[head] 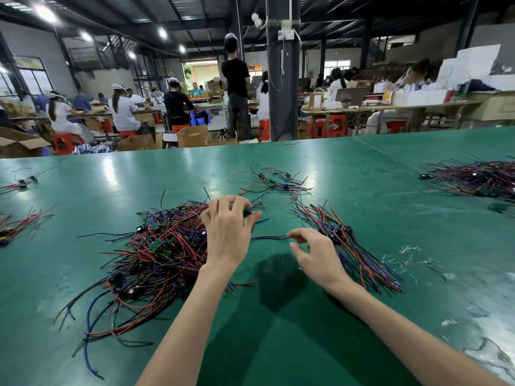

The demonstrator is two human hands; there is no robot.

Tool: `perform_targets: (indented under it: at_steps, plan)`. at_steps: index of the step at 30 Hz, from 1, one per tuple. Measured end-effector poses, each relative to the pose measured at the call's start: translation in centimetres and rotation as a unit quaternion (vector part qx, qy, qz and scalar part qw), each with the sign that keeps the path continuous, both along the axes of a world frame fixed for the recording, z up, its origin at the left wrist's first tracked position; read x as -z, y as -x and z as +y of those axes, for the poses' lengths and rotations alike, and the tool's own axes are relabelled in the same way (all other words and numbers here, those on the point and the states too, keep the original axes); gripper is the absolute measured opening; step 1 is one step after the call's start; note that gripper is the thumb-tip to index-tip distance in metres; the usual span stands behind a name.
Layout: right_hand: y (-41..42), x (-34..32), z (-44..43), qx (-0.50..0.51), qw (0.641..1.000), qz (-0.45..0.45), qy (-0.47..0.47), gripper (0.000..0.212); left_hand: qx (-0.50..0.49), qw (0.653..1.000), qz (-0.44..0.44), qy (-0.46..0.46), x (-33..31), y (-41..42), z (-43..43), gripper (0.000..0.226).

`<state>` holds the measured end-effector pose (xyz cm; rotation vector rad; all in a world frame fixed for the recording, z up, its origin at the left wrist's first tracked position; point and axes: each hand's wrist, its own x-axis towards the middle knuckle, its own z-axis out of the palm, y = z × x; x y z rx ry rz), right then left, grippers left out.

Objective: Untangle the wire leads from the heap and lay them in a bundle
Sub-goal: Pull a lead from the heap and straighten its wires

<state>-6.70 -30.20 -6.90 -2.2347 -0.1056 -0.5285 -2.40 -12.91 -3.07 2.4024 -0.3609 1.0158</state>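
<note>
One small green part sits pinched in the left hand's grip, palm down, with the heap at its 8 o'clock. The right hand's grip is loosely spread, its index tip beside a blue lead. The bundle lies at its 3 o'clock on the table.

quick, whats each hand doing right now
Left hand: grips a small green circuit board.
Right hand: loosely curled, index tip at a blue wire lead; grip cannot be told.
</note>
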Motion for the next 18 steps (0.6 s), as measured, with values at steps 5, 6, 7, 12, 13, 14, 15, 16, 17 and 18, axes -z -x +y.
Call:
perform_targets:
  at_steps: [5,6,7,12,13,14,15,16,17,18]
  plan:
    - [0.1,-1.0,0.5,-0.117,0.939,0.123,-0.298,0.016,0.092,0.995,-0.03,-0.032,0.2,0.8,-1.5,0.025]
    - [0.2,-1.1,0.6,-0.145,0.912,0.145,-0.355,0.018,0.138,0.99,-0.004,-0.017,0.2,0.9,-1.7,0.025]
    - [0.1,-1.1,0.6,-0.164,0.889,0.157,-0.397,0.02,0.188,0.981,0.04,0.006,0.1,1.1,-1.9,0.024]
    - [0.3,-1.2,0.3,-0.174,0.881,0.159,-0.411,0.016,0.262,0.949,0.155,0.086,0.2,1.4,-2.2,0.018]
    - [0.3,-1.4,0.2,-0.173,0.878,0.158,-0.417,0.015,0.265,0.946,0.157,0.099,0.1,1.3,-2.1,0.016]
    - [0.3,-1.6,0.1,-0.17,0.874,0.156,-0.428,0.015,0.266,0.945,0.156,0.104,0.1,1.2,-2.0,0.017]
    - [0.3,-1.8,0.0,-0.164,0.868,0.152,-0.444,0.013,0.265,0.946,0.153,0.104,0.0,1.0,-1.9,0.019]
    - [0.3,-2.0,-0.1,-0.156,0.86,0.147,-0.463,0.012,0.261,0.948,0.149,0.102,0.0,1.0,-1.8,0.021]
    - [0.3,-2.3,-0.3,-0.148,0.853,0.145,-0.479,0.01,0.256,0.951,0.142,0.099,-0.1,0.9,-1.7,0.022]
    - [0.3,-2.5,-0.5,-0.144,0.847,0.145,-0.49,0.009,0.25,0.955,0.131,0.092,-0.2,0.9,-1.6,0.021]
